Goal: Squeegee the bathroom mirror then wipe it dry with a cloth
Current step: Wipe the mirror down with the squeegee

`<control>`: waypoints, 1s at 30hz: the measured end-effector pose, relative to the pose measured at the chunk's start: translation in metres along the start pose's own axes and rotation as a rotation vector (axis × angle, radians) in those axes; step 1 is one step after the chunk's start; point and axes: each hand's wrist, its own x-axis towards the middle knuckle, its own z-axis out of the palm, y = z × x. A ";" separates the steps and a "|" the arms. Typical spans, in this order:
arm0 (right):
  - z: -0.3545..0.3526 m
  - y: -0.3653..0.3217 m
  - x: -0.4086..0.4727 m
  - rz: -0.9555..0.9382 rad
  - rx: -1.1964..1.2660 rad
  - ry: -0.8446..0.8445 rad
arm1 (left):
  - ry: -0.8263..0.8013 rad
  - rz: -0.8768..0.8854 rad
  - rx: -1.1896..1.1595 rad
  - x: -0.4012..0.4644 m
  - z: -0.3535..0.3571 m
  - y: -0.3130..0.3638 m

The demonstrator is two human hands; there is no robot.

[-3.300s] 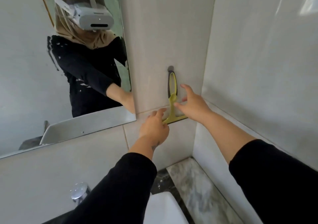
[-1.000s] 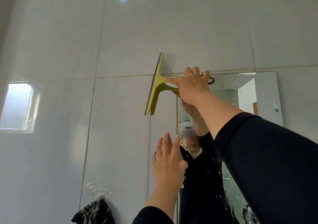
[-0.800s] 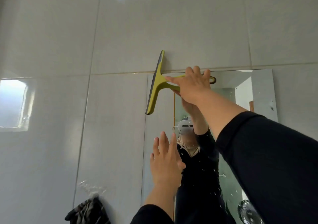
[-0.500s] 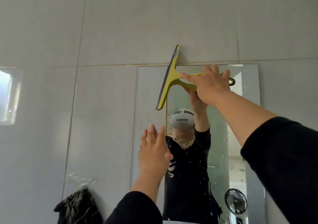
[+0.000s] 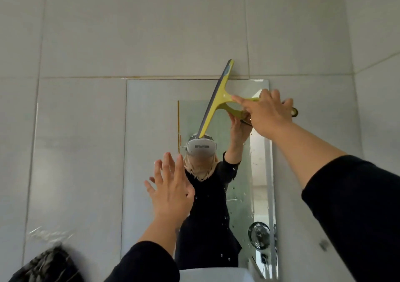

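Observation:
The wall mirror (image 5: 151, 143) hangs on pale tiles and carries water drops, mostly on its right half. A yellow-green squeegee (image 5: 218, 99) stands with its blade nearly upright near the mirror's top right, the blade tip reaching above the top edge. My right hand (image 5: 268, 112) is shut on its handle. My left hand (image 5: 171, 186) is raised in front of the mirror's middle, fingers spread, holding nothing. A dark striped cloth (image 5: 47, 264) hangs at the lower left of the wall.
A white basin edge (image 5: 212, 275) shows at the bottom under the mirror. The mirror reflects a person in black and a small fan (image 5: 259, 235). A side wall meets the tiled wall (image 5: 129, 32) at the far right.
The squeegee in my right hand has moved right across the top of the mirror, from its left edge to its right part. My left hand stays raised and open.

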 end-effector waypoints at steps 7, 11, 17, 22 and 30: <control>0.002 0.030 -0.003 0.057 -0.002 -0.021 | -0.004 -0.010 -0.030 -0.001 0.010 0.009; 0.006 0.040 -0.004 0.091 0.011 -0.023 | -0.013 -0.012 -0.011 0.000 0.011 0.008; 0.012 0.050 -0.011 0.176 0.091 -0.083 | 0.000 0.000 -0.020 -0.002 0.013 0.006; 0.014 0.045 -0.024 0.249 0.185 -0.122 | 0.002 0.008 -0.023 -0.001 0.015 0.004; 0.030 0.007 -0.043 0.388 0.559 -0.096 | 0.030 0.011 -0.047 -0.001 0.015 0.004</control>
